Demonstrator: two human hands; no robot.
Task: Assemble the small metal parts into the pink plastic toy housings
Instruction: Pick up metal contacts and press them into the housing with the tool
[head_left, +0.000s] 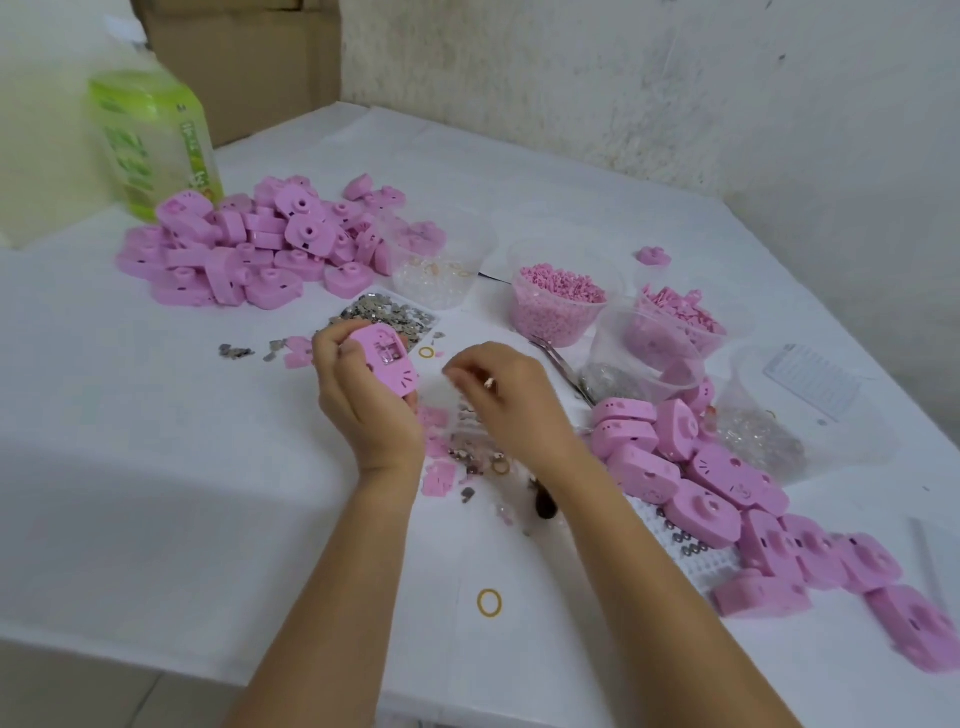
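My left hand (358, 395) grips a pink toy housing (387, 361) above the table, its open cavity facing me with a bit of metal showing inside. My right hand (498, 395) hovers just to the right of it, fingers curled; a small shiny piece shows at the fingers, too blurred to name. A heap of small metal parts (387, 314) lies behind the housing. More loose metal and pink bits (467, 457) lie under my hands.
One pile of pink housings (249, 249) sits back left by a green bottle (150, 140), another (727, 493) runs along the right. Clear cups hold pink pellets (561, 301), pink pieces (680, 317), metal parts (618, 379). A yellow rubber band (489, 603) lies near the front edge.
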